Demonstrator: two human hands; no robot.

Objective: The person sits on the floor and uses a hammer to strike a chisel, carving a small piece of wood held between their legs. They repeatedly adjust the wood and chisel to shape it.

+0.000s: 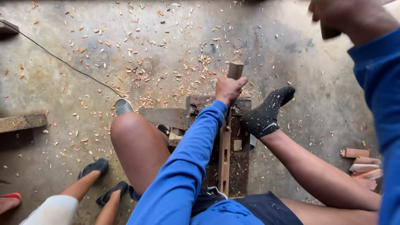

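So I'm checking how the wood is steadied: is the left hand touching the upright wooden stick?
Touching. The head view shows the left hand wrapped around the wooden stick just below its top end, with no gap between them.

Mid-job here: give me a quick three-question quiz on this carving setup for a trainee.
1. True or false: the left hand grips the upright wooden stick standing on the wooden block.
2. Which foot rests on the block beside the stick? A) a bare foot B) the foot in a black sock C) a foot in a sandal
3. What litters the concrete floor around the block?

Key:
1. True; the hand wraps the stick just below its top end.
2. B
3. Wood chips, thickest just beyond the block. The right hand is raised at the top of the view; what it holds cannot be made out.
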